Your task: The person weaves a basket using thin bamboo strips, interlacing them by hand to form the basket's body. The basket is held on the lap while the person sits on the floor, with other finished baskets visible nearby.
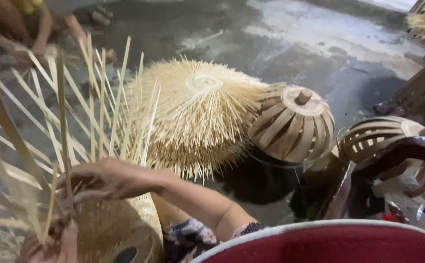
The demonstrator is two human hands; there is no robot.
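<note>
A half-woven bamboo basket sits at the bottom left, with several loose pale strips fanning upward from it. My right hand reaches across from the lower middle and its fingers pinch one upright strip just above the woven part. Only partly visible at the frame's bottom edge, my left hand is closed on the base of the strips beside the basket's weave. The view is blurred, so the finger positions are not sharp.
A spiky dome of thin bamboo slivers lies on the grey floor. To its right are two slatted bamboo domes with knobs. A red rim fills the bottom right. Another person's arms work at the top left.
</note>
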